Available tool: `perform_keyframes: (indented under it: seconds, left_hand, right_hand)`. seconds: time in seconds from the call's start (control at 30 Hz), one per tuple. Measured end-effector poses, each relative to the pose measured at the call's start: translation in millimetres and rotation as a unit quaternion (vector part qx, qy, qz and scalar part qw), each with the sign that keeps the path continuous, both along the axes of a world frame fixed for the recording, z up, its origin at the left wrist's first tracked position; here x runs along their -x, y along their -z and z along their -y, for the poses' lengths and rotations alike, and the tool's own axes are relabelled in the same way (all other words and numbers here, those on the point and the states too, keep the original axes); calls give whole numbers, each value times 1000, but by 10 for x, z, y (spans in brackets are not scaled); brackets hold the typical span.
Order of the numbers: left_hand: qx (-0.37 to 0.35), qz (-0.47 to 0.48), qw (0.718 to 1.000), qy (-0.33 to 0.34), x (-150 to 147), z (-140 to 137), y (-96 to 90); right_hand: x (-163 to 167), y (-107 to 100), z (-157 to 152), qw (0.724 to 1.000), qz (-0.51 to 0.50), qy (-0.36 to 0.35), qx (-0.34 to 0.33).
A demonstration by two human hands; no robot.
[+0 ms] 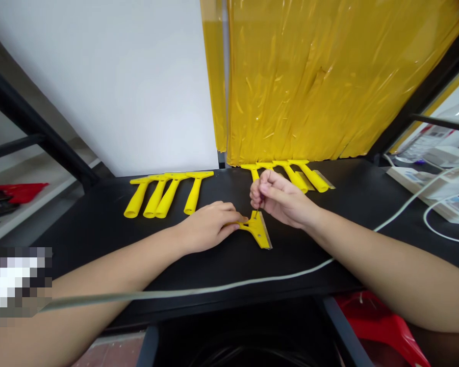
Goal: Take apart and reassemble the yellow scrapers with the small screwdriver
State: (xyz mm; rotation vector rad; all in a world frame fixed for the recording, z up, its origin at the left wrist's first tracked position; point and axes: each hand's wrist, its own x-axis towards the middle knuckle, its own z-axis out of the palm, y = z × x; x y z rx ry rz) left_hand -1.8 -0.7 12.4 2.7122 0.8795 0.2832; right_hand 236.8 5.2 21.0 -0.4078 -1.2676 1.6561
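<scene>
My left hand [210, 227] is closed on the handle of a yellow scraper [260, 233] lying flat on the black table [214, 270]. The scraper's head points right, with a metal blade along its edge and a screw showing. Above the head, my right hand [281, 196] pinches a thin-shafted tool [256, 214]. Its tip meets the scraper near the upper screw position; the fingers hide the rest, so its exact kind is unclear. Behind my left hand several yellow scraper handles [168, 196] lie in a row. More yellow scrapers [313, 176], some with blades visible, lie behind my right hand.
A pale cable [229, 284] crosses the front of the table and runs up to a white power strip [439, 196] at right. A white panel [137, 92] and a yellow-wrapped panel [309, 81] stand behind. Something red [382, 326] sits below the front edge.
</scene>
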Motion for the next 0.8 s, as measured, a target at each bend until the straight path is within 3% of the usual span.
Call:
perform_keyframes:
  seconds: [0.2,0.5,0.8]
  left_hand:
    - [3,-12,1000,-6,-12,13,-22]
    - [-2,-10,1000,-2,-15,11,-16]
    - [1,-16,1000,-7,-15,21,-18]
  right_hand:
    - [-57,-2,-67,999,46,-10,15]
    - [47,19,-57,999,0,45,18]
    - [42,46,-74,998,1,42,36]
